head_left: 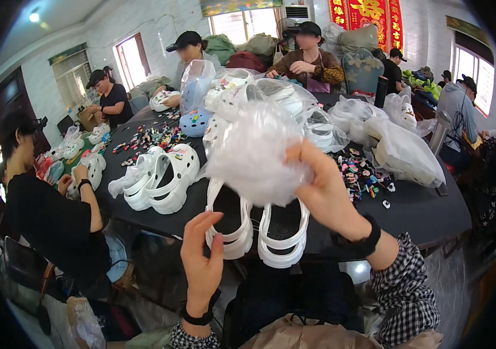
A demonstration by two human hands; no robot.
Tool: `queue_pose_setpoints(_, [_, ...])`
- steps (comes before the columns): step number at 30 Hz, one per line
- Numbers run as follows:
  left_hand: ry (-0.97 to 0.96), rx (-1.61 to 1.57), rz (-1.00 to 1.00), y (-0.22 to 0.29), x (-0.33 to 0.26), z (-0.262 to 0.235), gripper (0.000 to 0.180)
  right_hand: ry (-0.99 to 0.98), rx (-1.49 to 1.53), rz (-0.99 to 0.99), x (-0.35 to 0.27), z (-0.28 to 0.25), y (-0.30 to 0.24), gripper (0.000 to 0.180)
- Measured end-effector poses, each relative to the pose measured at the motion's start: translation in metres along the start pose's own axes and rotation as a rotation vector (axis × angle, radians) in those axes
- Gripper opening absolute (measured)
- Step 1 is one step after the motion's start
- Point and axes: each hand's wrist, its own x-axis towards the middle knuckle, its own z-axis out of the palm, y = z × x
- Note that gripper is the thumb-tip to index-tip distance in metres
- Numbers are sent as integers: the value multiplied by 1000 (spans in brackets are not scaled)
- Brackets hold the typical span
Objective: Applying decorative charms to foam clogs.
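My right hand [330,192] grips a crumpled clear plastic bag [255,154], blurred by motion, over the dark table. Beneath the bag, two white clogs with heel straps stand side by side at the near table edge: a left clog [237,243] and a right clog [283,256]. Their toe parts are hidden behind the bag. My left hand [200,259] holds nothing, its fingers apart, just left of the left clog's heel. To the left sits another pair of white clogs [172,189] with plastic stuffed in one.
Small colourful charms [152,138] lie scattered at the left, and more charms [364,174] at the right. A bagged pile of clogs [286,96] stands behind my bag. A bagged pair [408,154] lies right. Several people work around; one person [50,215] sits close at left.
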Motion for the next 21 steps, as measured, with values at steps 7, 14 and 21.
queue_pose_setpoints(7, [3,188,5,-20,-22,27,20,-482,11,9,16,50,45,39])
queue_pose_setpoints(14, [167,80,32,-37,-32,30,43,-1121,-857,-276,27,67,24,26])
queue_pose_setpoints(21, [145,319,144,-32,-24,23,59,-1094,-1223,-592,23,100,3,15])
